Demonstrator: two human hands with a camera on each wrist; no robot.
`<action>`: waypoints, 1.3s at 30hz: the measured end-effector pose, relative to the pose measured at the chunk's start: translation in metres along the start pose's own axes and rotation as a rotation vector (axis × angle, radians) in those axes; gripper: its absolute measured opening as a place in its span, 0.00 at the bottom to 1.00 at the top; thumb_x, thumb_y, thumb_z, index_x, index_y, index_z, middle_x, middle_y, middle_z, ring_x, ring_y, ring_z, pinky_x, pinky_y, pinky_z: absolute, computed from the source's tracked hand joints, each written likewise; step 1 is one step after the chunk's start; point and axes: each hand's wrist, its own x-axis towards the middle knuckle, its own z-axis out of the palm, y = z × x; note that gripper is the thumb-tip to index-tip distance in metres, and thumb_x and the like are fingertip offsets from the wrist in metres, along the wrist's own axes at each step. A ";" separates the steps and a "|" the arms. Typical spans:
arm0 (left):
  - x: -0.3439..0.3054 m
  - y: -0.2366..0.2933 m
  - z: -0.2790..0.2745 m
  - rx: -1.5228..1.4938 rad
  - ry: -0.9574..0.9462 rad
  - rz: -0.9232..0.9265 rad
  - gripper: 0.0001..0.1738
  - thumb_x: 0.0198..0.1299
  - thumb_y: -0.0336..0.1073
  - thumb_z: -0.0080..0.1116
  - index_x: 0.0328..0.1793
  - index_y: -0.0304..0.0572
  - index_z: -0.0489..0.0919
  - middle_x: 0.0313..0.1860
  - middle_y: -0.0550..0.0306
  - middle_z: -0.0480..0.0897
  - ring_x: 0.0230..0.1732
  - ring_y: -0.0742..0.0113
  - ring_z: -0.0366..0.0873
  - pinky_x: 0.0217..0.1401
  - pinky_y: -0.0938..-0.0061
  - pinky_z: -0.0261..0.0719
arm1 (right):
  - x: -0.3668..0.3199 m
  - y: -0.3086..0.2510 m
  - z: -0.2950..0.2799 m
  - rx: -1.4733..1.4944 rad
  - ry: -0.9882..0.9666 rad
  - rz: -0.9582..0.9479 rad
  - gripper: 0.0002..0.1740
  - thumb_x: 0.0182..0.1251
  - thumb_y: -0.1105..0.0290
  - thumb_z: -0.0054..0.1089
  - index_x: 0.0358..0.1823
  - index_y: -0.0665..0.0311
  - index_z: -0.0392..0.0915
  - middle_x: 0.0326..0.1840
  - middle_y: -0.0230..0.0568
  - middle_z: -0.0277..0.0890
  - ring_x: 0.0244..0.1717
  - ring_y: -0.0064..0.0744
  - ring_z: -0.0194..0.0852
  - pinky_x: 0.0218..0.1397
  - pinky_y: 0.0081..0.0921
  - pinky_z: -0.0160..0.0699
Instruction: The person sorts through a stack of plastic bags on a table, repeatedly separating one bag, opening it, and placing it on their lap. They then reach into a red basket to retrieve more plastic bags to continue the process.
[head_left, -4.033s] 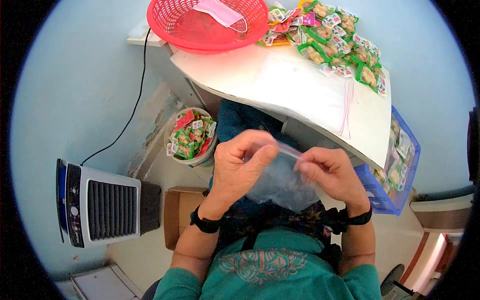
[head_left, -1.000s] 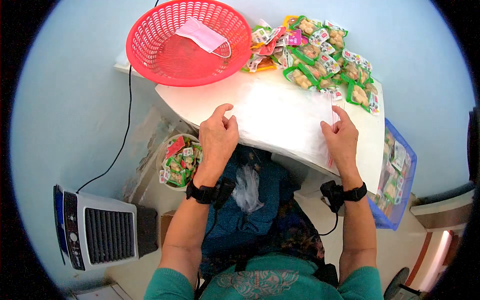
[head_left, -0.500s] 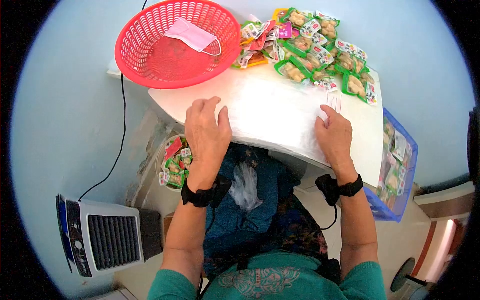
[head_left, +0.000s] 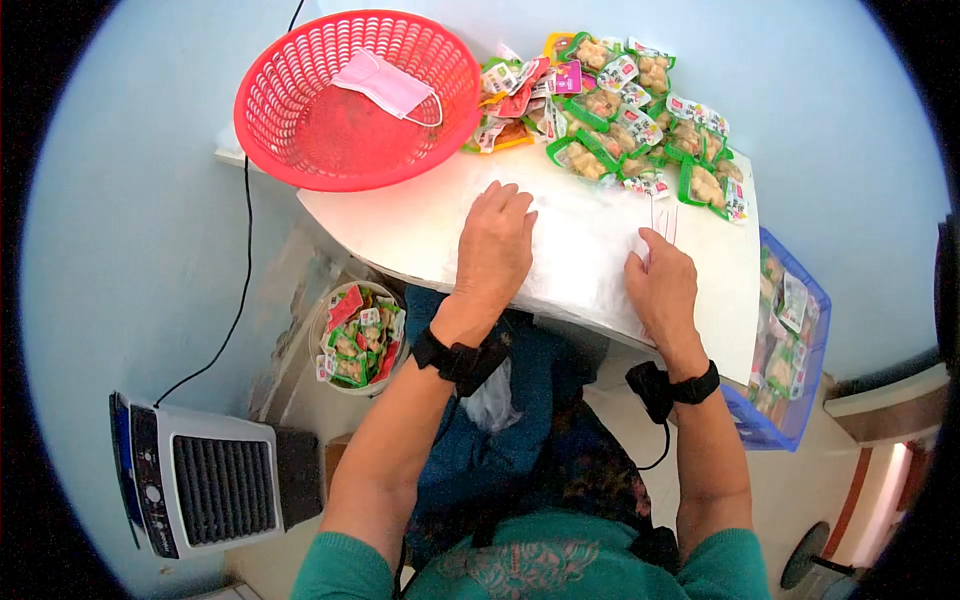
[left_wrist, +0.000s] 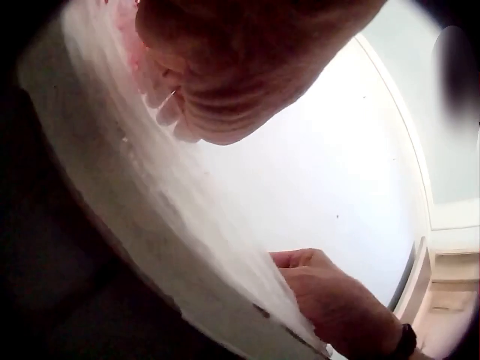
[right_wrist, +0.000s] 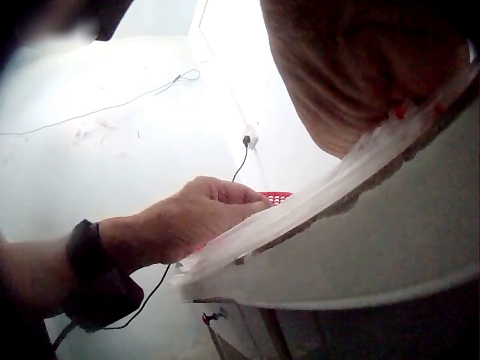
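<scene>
A stack of clear zip bags (head_left: pixel 575 250) lies flat along the table's front edge, red zip lines showing at its right end. Spread over the stack's left part, my left hand (head_left: pixel 495 245) touches it with its fingertips. My right hand (head_left: pixel 665 290) rests at the stack's right edge, thumb and index finger apart and slightly bent. Seen from the left wrist, the right hand (left_wrist: pixel 330 296) lies right beside the layered bag edges. In the right wrist view, the left hand's fingers (right_wrist: pixel 244 195) rest along the bags. A crumpled clear plastic bag (head_left: pixel 490 400) lies on the lap, partly behind the left wrist.
A red basket (head_left: pixel 270 120) holding a pink mask (head_left: pixel 390 85) stands at the table's back left. Several snack packets (head_left: pixel 630 115) lie in a pile at the back. Packets fill a bucket (head_left: pixel 315 330) on the left and a blue crate (head_left: pixel 800 400) on the right.
Both hands held a clear bag by its zip earlier; it now lies on the lap. My left hand has moved right onto the stack, while the right hand stays near its edge.
</scene>
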 end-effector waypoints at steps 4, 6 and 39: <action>-0.003 0.001 0.006 0.183 -0.151 -0.043 0.21 0.61 0.38 0.61 0.59 0.43 0.78 0.65 0.42 0.74 0.70 0.39 0.65 0.71 0.42 0.60 | 0.001 0.002 0.000 0.009 -0.002 -0.017 0.20 0.58 0.72 0.58 0.52 0.74 0.78 0.33 0.60 0.81 0.36 0.57 0.82 0.44 0.46 0.79; -0.005 -0.001 0.010 0.177 -0.203 -0.054 0.23 0.62 0.42 0.59 0.63 0.44 0.76 0.68 0.42 0.71 0.72 0.40 0.63 0.72 0.38 0.56 | 0.001 0.003 0.001 0.011 0.009 -0.029 0.20 0.58 0.73 0.57 0.51 0.74 0.78 0.33 0.60 0.81 0.36 0.57 0.82 0.44 0.46 0.79; -0.011 -0.005 0.010 0.298 -0.409 -0.038 0.28 0.70 0.53 0.43 0.74 0.61 0.68 0.77 0.43 0.61 0.77 0.35 0.54 0.73 0.31 0.48 | 0.007 -0.022 0.048 -0.350 -0.127 -0.169 0.41 0.72 0.41 0.42 0.74 0.67 0.59 0.80 0.54 0.48 0.81 0.57 0.39 0.77 0.62 0.37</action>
